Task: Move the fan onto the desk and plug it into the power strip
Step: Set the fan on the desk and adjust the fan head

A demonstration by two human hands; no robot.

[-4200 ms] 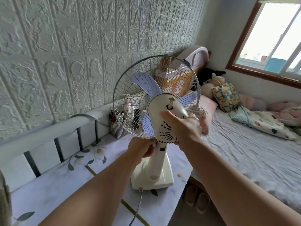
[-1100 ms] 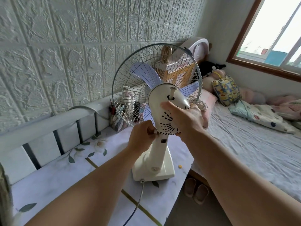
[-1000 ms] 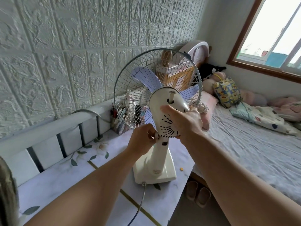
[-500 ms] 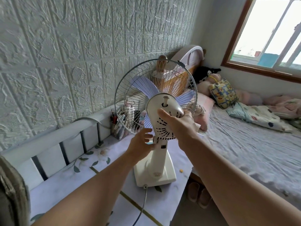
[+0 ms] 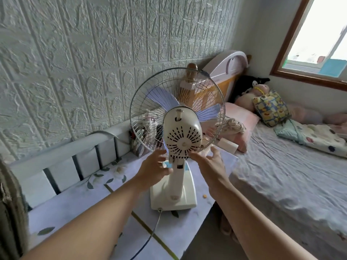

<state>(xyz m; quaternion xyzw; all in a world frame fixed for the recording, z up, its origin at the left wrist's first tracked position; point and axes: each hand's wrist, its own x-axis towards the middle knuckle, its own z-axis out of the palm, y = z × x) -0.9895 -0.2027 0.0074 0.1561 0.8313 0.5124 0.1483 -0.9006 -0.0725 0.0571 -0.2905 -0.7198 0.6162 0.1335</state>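
Observation:
A cream table fan [image 5: 181,139] with a wire cage and pale purple blades stands upright on the floral desk top [image 5: 78,209], its back toward me. Its grey cord [image 5: 150,237] leaves the base and runs off the bottom edge. My left hand [image 5: 155,167] hovers just left of the fan's neck, fingers spread and holding nothing. My right hand [image 5: 211,162] hovers just right of the motor housing, also open. No power strip shows in this view.
A pen holder [image 5: 138,145] with several items stands behind the fan by the textured wall. A bed [image 5: 281,175] with pillows and plush toys lies right of the desk. Slippers [image 5: 226,225] sit on the floor in the gap. A small yellow bit [image 5: 205,196] lies near the desk's edge.
Both hands have let go of the fan's motor housing and neck and drawn back a little with fingers spread. The fan stays standing on the desk.

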